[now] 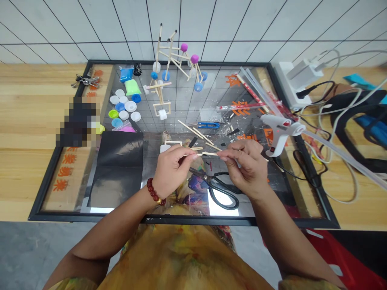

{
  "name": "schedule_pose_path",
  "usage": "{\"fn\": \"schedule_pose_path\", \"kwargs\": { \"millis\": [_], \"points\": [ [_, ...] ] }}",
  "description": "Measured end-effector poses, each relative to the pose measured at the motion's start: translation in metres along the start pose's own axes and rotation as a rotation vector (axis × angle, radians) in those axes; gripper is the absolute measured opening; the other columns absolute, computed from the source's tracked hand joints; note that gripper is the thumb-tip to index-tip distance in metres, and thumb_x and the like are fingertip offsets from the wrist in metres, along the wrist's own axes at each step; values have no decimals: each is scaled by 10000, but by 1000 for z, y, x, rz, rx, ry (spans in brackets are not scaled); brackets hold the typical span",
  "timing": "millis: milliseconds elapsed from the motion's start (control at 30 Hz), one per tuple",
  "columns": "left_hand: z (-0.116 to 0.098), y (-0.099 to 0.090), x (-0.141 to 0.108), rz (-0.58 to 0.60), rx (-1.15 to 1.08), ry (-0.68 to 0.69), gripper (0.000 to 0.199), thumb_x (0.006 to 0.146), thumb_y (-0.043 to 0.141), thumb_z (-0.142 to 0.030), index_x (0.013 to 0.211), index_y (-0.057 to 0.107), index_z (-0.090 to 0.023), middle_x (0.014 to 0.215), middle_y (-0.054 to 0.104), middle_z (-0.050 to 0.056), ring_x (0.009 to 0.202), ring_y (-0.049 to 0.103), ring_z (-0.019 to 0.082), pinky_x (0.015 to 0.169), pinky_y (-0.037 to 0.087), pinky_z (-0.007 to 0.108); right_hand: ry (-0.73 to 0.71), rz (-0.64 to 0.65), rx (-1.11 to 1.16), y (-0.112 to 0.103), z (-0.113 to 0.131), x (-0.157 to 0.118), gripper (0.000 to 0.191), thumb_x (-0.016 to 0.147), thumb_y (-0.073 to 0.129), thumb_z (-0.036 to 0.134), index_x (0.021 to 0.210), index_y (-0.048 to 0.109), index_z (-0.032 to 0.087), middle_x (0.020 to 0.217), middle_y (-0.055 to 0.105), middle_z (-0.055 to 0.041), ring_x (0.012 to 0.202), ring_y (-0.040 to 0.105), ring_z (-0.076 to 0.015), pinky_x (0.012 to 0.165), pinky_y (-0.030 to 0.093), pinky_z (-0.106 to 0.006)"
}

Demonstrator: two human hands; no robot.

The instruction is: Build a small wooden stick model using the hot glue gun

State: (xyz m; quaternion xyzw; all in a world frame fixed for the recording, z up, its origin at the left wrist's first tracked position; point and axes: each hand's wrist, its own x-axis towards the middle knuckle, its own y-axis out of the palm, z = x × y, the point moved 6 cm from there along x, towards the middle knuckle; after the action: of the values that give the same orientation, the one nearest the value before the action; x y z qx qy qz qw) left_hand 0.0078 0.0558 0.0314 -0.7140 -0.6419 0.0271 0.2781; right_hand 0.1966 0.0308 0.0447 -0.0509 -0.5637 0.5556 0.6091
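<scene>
My left hand [173, 167] pinches a thin wooden stick [198, 154] between thumb and fingertips. A second wooden stick [211, 153] with a dark tip is pinched in my right hand [246, 167]. The inner ends of the two sticks come close together; whether they touch I cannot tell. Black-handled scissors [223, 198] lie just below, between my hands. Loose wooden sticks [199, 131] and small black pieces [192, 142] lie beyond my fingers. Near my left fingers is a small stick frame [173, 142] with a white block, partly hidden by the hand.
Stick structures with purple balls [194, 59] and blue wheels stand at the back of the glass tabletop. Blue thread snips [208, 125] lie ahead. A white glue gun [279, 131] and cables are at right. Black paper [117, 169] and coloured caps [130, 106] lie left.
</scene>
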Motion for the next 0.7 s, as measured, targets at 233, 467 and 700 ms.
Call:
{"fn": "schedule_pose_path", "kwargs": {
  "millis": [233, 467, 700],
  "points": [
    [1, 0, 0, 5, -25, -33, 87, 845, 658, -191, 780, 717, -190, 721, 690, -2, 649, 602, 102, 640, 476, 227, -8, 5, 4, -1, 1, -1, 188, 851, 633, 116, 954, 653, 271, 817, 625, -4, 787, 602, -171, 778, 391, -380],
    [1, 1, 0, 15, -46, -39, 95, 849, 655, -196, 777, 716, -185, 719, 690, -3, 647, 600, 100, 638, 472, 227, -16, -1, 15, -1, 1, -1, 189, 846, 635, 110, 941, 659, 271, 811, 629, -1, 780, 605, -170, 774, 392, -377],
    [2, 0, 0, 17, -48, -50, 89, 841, 658, -179, 775, 717, -188, 715, 692, -5, 648, 604, 104, 635, 466, 230, -24, -4, 17, -2, 1, -1, 190, 841, 640, 107, 941, 662, 266, 819, 630, -2, 790, 606, -169, 784, 385, -375]
  ]
}}
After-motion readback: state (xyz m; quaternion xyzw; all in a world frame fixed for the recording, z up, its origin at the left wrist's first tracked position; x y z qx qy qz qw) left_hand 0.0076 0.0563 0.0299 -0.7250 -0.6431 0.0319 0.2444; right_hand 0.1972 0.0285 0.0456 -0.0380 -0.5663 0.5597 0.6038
